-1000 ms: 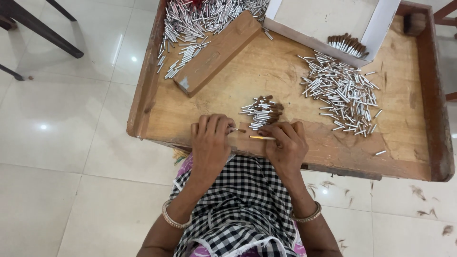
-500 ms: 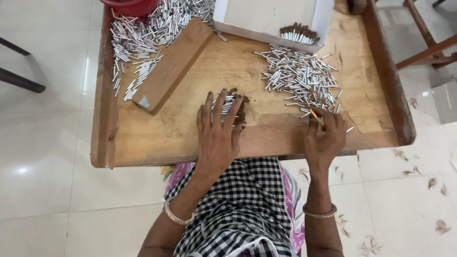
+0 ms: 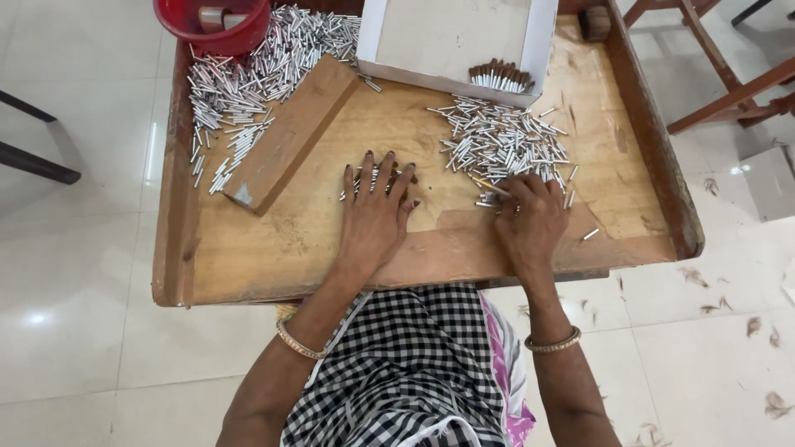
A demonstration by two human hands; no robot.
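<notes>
On the tiled floor (image 3: 74, 248) stands a low wooden tray table (image 3: 248, 265) with raised rims on its left, right and near sides. At the far edge, right of centre, sits an open white cardboard box (image 3: 451, 37); a short row of brown-tipped sticks (image 3: 499, 78) lies inside against its near wall. A long wooden block (image 3: 290, 132) lies diagonally on the left half of the table, running from far right to near left. At the far left corner sits a red plastic bowl (image 3: 214, 29), partly cut off by the frame edge. A large heap of thin silver-white sticks (image 3: 240, 91) spreads from the bowl along the far and left sides of the block. A second loose pile of silver-white sticks (image 3: 501, 141) lies right of centre, just near of the box. A small bundle of sticks (image 3: 377, 178) lies at the table's centre.

Left hand (image 3: 374, 215): palm down, fingers spread flat and open, pressing on the small bundle, which shows between and beyond the fingers. Right hand (image 3: 530, 219): palm down at the near edge of the right pile, fingers curled onto the sticks; whether it grips any cannot be determined. A single stray stick (image 3: 590, 234) lies just right of this hand. Each wrist carries a gold bangle (image 3: 553, 341). A black-and-white checked cloth (image 3: 414, 364) covers the person's lap.
</notes>
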